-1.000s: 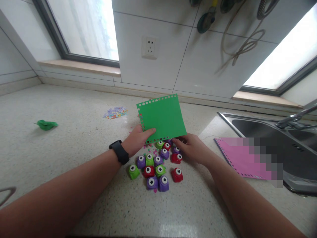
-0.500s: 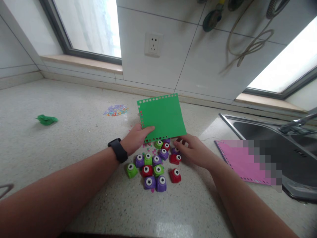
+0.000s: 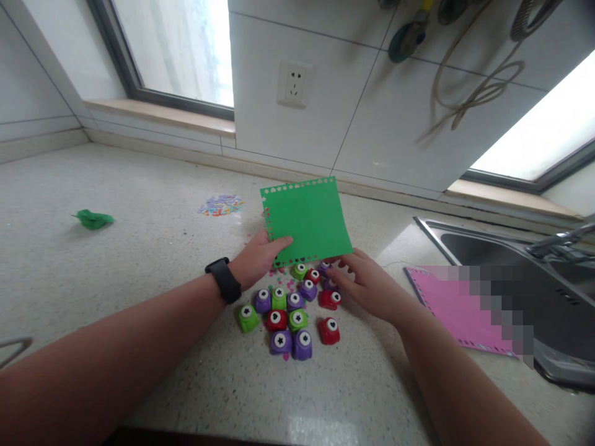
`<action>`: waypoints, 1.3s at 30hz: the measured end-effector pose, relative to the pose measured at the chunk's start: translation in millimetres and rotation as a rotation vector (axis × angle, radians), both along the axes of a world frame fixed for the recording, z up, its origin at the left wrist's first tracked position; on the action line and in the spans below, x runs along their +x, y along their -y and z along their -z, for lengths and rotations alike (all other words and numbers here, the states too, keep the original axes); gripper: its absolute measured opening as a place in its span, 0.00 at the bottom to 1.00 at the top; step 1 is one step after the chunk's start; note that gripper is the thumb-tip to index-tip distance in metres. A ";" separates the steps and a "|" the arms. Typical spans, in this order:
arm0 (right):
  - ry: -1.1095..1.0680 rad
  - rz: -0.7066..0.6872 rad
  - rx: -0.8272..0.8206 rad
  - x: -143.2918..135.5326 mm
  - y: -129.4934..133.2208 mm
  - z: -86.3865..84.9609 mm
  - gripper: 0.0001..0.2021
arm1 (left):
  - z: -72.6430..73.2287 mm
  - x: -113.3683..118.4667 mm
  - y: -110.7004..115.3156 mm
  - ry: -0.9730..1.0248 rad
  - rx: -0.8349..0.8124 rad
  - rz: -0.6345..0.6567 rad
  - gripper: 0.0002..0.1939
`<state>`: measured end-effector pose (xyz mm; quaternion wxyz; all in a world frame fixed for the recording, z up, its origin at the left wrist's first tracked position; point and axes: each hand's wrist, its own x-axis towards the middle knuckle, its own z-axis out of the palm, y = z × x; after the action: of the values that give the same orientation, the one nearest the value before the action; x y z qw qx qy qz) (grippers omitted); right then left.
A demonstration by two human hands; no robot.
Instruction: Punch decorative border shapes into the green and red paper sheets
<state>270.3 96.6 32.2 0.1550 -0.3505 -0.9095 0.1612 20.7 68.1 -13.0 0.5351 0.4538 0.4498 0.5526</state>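
My left hand (image 3: 258, 257) pinches the lower left corner of a green sheet of paper (image 3: 309, 220), thumb on top, holding it tilted above the counter. Rows of small shapes are punched along the sheet's top, left and bottom edges. Just below the lower right corner, my right hand (image 3: 362, 279) has its fingers curled at a purple craft punch (image 3: 325, 267), partly covered by them. Several more craft punches stand in front, among them a red punch (image 3: 330, 331), a lime green punch (image 3: 248, 318) and a purple punch (image 3: 303, 344).
Pink paper (image 3: 446, 303) with punched edges lies right, beside the sink (image 3: 432, 226). Colourful paper bits (image 3: 222, 205) are heaped at the back left. A crumpled green piece (image 3: 93, 219) lies far left. Small pink and green cutouts (image 3: 284, 282) are scattered among the punches.
My right fingers have closed at the purple punch, which has shifted right from the sheet's bottom edge. My left hand keeps the green sheet in nearly the same place. The view has shifted slightly.
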 end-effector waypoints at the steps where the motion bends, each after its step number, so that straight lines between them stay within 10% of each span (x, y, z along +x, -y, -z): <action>1: 0.012 0.005 0.001 0.7 0.1 -1.1 0.10 | -0.3 -0.1 0.1 -0.003 -0.004 -0.004 0.16; 10: 0.059 0.037 0.074 7.9 3.8 -13.6 0.08 | -1.2 -0.8 -0.2 -0.023 0.014 -0.005 0.13; 26: -0.008 -0.393 0.097 -20.5 28.8 -11.8 0.17 | -8.6 3.4 2.8 0.021 0.011 -0.049 0.15; 39: 0.008 -0.354 0.168 -20.4 30.8 -13.9 0.15 | -13.7 5.2 5.1 0.010 0.010 -0.039 0.15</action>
<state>249.9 65.8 46.1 0.1491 -0.1714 -0.9678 0.1082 25.9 63.0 0.7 0.5245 0.4447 0.4531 0.5673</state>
